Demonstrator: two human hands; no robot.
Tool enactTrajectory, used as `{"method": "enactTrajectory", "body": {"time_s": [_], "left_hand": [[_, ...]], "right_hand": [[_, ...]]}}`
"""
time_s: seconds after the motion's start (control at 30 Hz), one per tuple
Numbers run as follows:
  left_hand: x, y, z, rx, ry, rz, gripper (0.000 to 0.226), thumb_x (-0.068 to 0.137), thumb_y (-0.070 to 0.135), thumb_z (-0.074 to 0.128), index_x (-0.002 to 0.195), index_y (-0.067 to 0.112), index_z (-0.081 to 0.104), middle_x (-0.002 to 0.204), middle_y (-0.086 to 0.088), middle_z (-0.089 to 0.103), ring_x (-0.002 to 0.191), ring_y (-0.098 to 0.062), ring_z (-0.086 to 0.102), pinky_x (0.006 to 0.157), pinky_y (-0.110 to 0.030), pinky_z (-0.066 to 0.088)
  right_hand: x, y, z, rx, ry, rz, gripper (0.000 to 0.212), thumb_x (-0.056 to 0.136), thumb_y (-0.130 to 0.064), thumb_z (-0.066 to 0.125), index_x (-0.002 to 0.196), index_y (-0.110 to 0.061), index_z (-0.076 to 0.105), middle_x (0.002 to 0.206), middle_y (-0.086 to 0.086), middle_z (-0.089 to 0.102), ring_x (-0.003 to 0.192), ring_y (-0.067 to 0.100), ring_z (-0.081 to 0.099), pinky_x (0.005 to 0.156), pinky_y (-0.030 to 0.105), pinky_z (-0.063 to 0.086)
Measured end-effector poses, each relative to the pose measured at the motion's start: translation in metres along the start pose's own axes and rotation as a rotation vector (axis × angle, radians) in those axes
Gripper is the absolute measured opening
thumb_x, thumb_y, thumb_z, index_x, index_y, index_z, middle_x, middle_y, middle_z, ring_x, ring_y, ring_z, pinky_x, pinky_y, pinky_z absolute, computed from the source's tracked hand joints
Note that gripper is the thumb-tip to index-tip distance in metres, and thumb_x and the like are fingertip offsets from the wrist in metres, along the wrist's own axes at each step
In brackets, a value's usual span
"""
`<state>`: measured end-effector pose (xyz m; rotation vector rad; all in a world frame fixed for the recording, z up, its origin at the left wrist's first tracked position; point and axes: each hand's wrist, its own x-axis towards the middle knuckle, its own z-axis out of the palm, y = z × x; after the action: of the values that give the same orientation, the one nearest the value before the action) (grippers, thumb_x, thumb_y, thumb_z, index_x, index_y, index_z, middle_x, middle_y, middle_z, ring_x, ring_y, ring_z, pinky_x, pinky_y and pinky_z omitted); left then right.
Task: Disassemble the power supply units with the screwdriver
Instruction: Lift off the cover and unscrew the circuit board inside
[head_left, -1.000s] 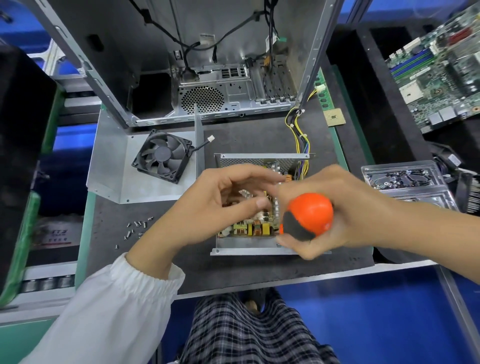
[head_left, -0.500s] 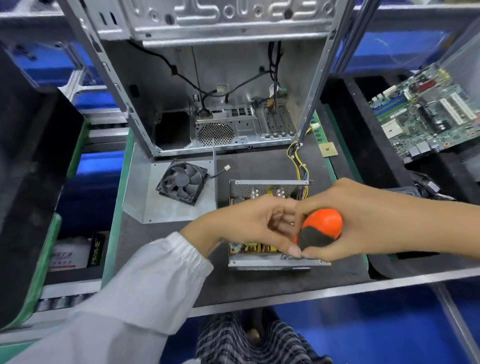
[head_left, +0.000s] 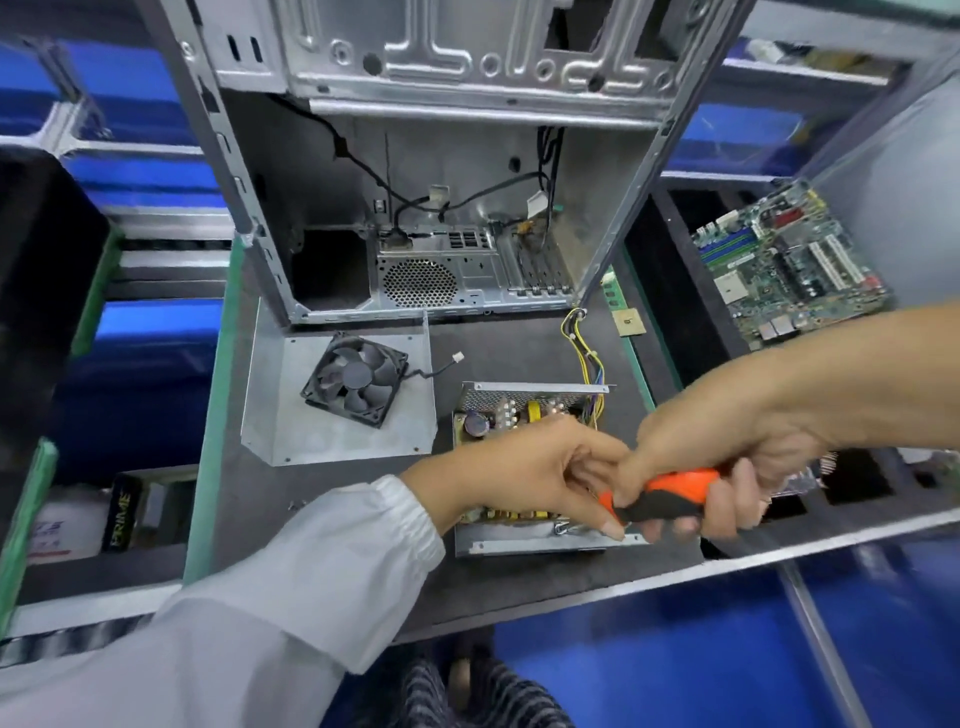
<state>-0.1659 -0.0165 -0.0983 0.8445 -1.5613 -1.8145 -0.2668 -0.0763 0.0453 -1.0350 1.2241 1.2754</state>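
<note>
Power supply unit (head_left: 524, 415): open, near centre of worktop (head_left: 322, 499). Screwdriver (head_left: 660, 496): lying left-right, tip toward near rim, gripped by right hand (head_left: 727, 457). Left hand (head_left: 524, 475): curled, pinching at tip.

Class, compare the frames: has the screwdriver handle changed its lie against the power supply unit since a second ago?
Yes. The screwdriver handle, earlier end-on toward the camera, now lies sideways along the near edge of the power supply unit, gripped by the right hand.
</note>
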Motion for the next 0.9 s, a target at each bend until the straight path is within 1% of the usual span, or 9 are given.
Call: {"method": "enactTrajectory", "body": {"time_s": [0.1,0.2,0.27,0.4,0.47,0.53,0.67,0.77,0.9], "left_hand": [[-0.002,-0.003,-0.005,-0.032,-0.016,0.001,0.036,0.080,-0.017,0.066,0.090,0.017,0.059,0.081,0.020,0.066,0.076,0.006,0.058,0.077,-0.011,0.047],[-0.004,-0.001,-0.024,-0.062,-0.042,0.020,0.040,0.084,-0.017,0.061,0.120,-0.002,0.055,0.113,-0.020,0.067,0.098,-0.010,0.064,0.096,-0.025,0.049],[-0.003,0.002,-0.035,-0.038,-0.074,0.042,0.040,0.087,-0.013,0.059,0.126,-0.007,0.053,0.123,-0.029,0.061,0.106,-0.015,0.064,0.099,-0.029,0.049],[0.002,0.000,-0.038,0.036,-0.151,0.027,0.039,0.091,-0.008,0.058,0.130,-0.011,0.051,0.125,-0.029,0.060,0.117,-0.032,0.061,0.101,-0.035,0.049],[0.006,-0.002,-0.038,0.082,-0.174,0.018,0.038,0.091,-0.007,0.058,0.129,-0.010,0.054,0.123,-0.027,0.062,0.116,-0.032,0.062,0.099,-0.037,0.050],[0.008,-0.001,-0.037,0.087,-0.173,0.018,0.036,0.092,-0.005,0.059,0.127,-0.007,0.056,0.120,-0.026,0.064,0.109,-0.025,0.064,0.090,-0.027,0.053],[0.011,0.000,-0.035,0.059,-0.197,0.024,0.037,0.090,-0.007,0.060,0.126,-0.008,0.056,0.119,-0.028,0.064,0.107,-0.022,0.065,0.098,-0.031,0.051],[0.012,0.003,-0.034,0.046,-0.253,0.009,0.042,0.087,-0.010,0.063,0.128,-0.007,0.055,0.121,-0.029,0.062,0.108,-0.025,0.064,0.101,-0.034,0.049],[0.015,0.004,-0.024,-0.039,-0.285,0.005,0.051,0.084,-0.017,0.062,0.132,-0.005,0.051,0.122,-0.032,0.060,0.102,-0.015,0.065,0.098,-0.029,0.051]], "right_hand": [[-0.002,-0.004,0.001,-0.039,0.083,0.024,0.024,0.095,-0.024,0.042,0.079,-0.006,0.045,0.050,0.002,0.040,0.026,0.004,0.025,0.024,0.012,0.015],[-0.006,-0.006,0.007,-0.230,0.212,-0.005,0.023,0.093,-0.021,0.046,0.075,-0.007,0.048,0.042,0.001,0.041,0.025,0.006,0.023,0.029,0.010,0.015],[-0.006,-0.005,0.012,-0.433,0.325,-0.031,0.026,0.092,-0.024,0.049,0.073,-0.007,0.051,0.041,0.002,0.044,0.026,0.011,0.028,0.031,0.011,0.020],[-0.003,0.004,0.021,-0.890,0.487,-0.016,0.029,0.088,-0.037,0.048,0.089,-0.011,0.060,0.070,0.005,0.060,0.055,0.022,0.052,0.046,0.023,0.039],[-0.005,0.010,0.024,-1.014,0.529,-0.064,0.022,0.088,-0.039,0.050,0.091,-0.018,0.055,0.071,-0.004,0.053,0.057,0.016,0.050,0.051,0.026,0.038],[-0.005,0.016,0.024,-1.171,0.548,-0.128,0.020,0.091,-0.036,0.047,0.098,-0.019,0.053,0.071,-0.005,0.040,0.058,0.016,0.045,0.053,0.028,0.037],[0.005,0.027,0.021,-1.659,0.600,-0.205,0.036,0.092,-0.010,0.042,0.127,-0.007,0.045,0.068,0.002,0.033,0.053,0.024,0.031,0.046,0.029,0.023],[0.016,0.032,0.026,-1.823,0.609,-0.253,0.043,0.087,0.008,0.041,0.130,0.008,0.043,0.082,0.011,0.047,0.050,0.021,0.025,0.044,0.026,0.016],[0.023,0.038,0.038,-1.948,0.593,-0.237,0.037,0.087,0.010,0.037,0.122,0.013,0.050,0.099,0.023,0.053,0.058,0.025,0.030,0.044,0.028,0.015]]}}
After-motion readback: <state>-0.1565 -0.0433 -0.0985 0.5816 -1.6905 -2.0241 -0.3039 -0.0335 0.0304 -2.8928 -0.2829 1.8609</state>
